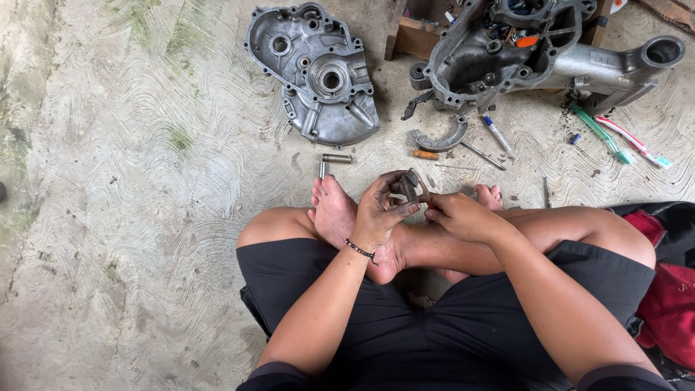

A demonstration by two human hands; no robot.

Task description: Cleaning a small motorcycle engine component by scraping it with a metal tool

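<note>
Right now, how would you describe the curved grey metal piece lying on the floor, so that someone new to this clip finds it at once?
Start at the big engine casing at top right of the concrete floor. Just below its left end lies the curved metal piece, a grey half-ring. Its arc shape sets it apart from the straight things beside it: the orange-handled tool, the thin rod and the blue-capped pen.

A flat grey metal engine cover (pixel 316 72) lies on the rough grey concrete floor (pixel 123 217). To its right sits a big grey metal engine case (pixel 536 61), partly on a brown wooden block (pixel 416 36). In front of the case lie a curved grey brake shoe (pixel 438 140), a white pen with a blue cap (pixel 498 135) and two toothbrushes (pixel 615 139). Two short metal pins (pixel 331 162) lie below the cover. A red cloth (pixel 670 297) is at the right edge.
</note>
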